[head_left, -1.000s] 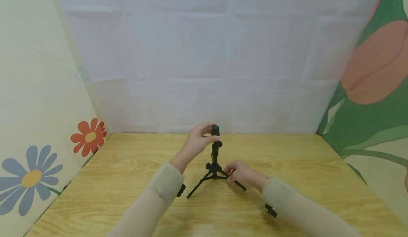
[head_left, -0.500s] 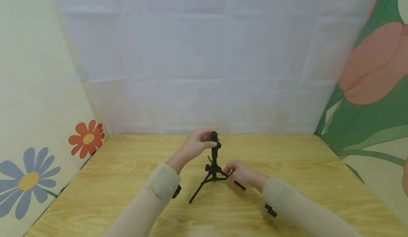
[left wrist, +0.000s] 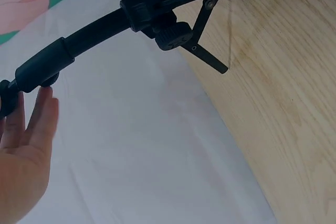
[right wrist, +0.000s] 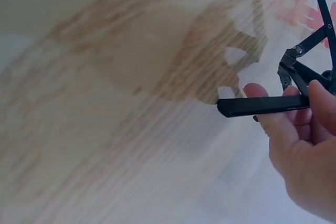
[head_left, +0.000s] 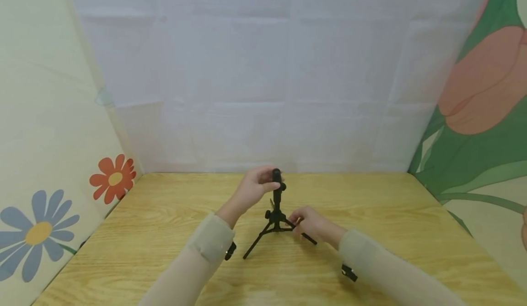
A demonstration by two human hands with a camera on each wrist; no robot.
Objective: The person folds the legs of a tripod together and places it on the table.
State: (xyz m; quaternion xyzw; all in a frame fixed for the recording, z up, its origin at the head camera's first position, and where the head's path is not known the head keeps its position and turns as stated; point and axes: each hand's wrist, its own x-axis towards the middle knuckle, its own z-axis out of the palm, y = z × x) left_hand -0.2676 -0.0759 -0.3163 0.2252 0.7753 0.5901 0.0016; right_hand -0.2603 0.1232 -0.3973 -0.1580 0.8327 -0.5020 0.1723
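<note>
A small black tripod (head_left: 277, 197) stands upright with its legs spread over the middle of the wooden table. My left hand (head_left: 250, 188) grips the head at its top, thumb in front and fingers behind. In the left wrist view the column (left wrist: 100, 31), a round knob (left wrist: 175, 36) and part of the legs show, with fingers (left wrist: 43, 116) against the upper sleeve. My right hand (head_left: 314, 224) pinches the right leg; the right wrist view shows that leg (right wrist: 262, 106) lying between thumb and fingers. The far leg is mostly hidden behind the column.
The wood-grain table (head_left: 173, 233) runs back to a white cloth backdrop (head_left: 247, 68). Flower-printed panels stand at the left (head_left: 41, 114) and right (head_left: 486, 159). Small black devices hang under both wrists, the left device (head_left: 231, 250) and the right device (head_left: 349, 272).
The tripod's top and my left hand have come down slightly and toward me, and the tripod's far leg shows a little more. My right hand has stayed on the right leg.
</note>
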